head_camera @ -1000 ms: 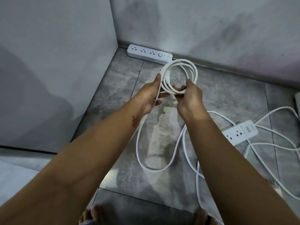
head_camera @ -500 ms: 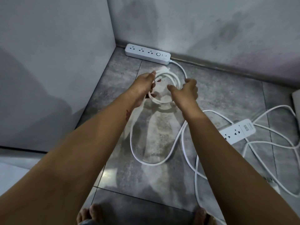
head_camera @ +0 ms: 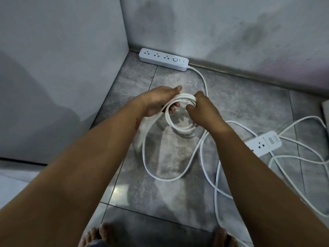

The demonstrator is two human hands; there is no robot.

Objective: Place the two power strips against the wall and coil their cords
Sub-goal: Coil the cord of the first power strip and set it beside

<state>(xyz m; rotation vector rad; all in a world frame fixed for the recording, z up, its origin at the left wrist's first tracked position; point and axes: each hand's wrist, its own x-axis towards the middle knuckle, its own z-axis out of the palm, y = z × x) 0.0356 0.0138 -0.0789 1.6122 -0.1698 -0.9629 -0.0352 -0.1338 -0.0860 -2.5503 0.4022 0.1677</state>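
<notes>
Left hand [head_camera: 156, 102] and right hand [head_camera: 204, 113] are both closed on the coil [head_camera: 175, 124]. Your left has its fingers curled up through the loop from the left side. Your right pinches the turns on the opposite side. A ribbed moulded piece shows between them, likely the plug end, though you can't be sure. The two-sided hold looks meant to keep the turns stacked so they don't spring apart.

Nearer you than the hands: slack cord [head_camera: 167, 179], white and round, lies in one wide bend on the grey tiled floor [head_camera: 160, 202] and rises toward the left hand. It is not yet gathered, so this cord looks only part coiled.

Right of your right hand: the second power strip [head_camera: 263, 144], white, sockets up, sits askew on the floor amid its own tangled cord [head_camera: 308, 117], well apart from the wall [head_camera: 213, 32]. It looks untouched.

Beyond the hands: the first power strip [head_camera: 163, 59], white with three sockets and a round switch, lies flat along the wall near the corner. Its cord leaves the right end and curves down toward your right hand. That placement looks done.
</notes>
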